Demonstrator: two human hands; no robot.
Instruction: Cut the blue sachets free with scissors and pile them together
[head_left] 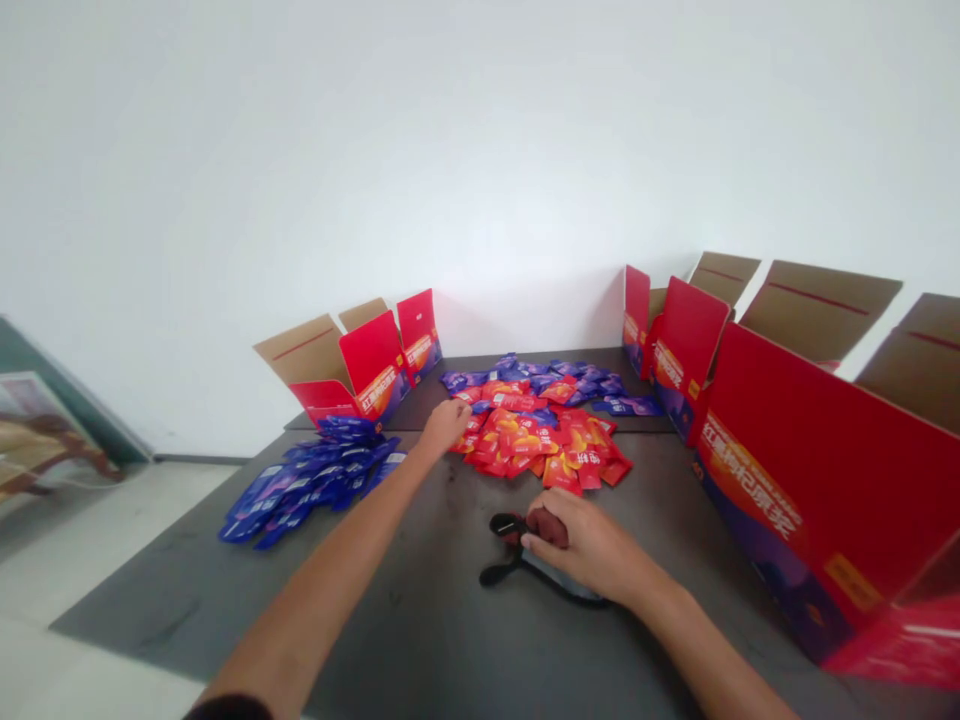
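Note:
My left hand (446,425) is closed, with its knuckles up, at the left edge of a heap of red sachets (517,440). Whatever its fingers may hold is hidden. My right hand (581,535) is closed around a dark red and grey object (547,526) with two black rounded ends, low over the table in front of the heap. I cannot tell its kind. Blue-purple sachets (604,385) lie behind and among the red ones. Left of my left forearm lies another pile of blue sachets (307,480), overlapping in rows.
Open red cartons stand on both sides of the dark grey table (420,630): a left carton (367,370) at the back and a large right carton (787,480) nearest me. A white wall (480,150) rises behind. Furniture (52,440) stands on the floor at far left.

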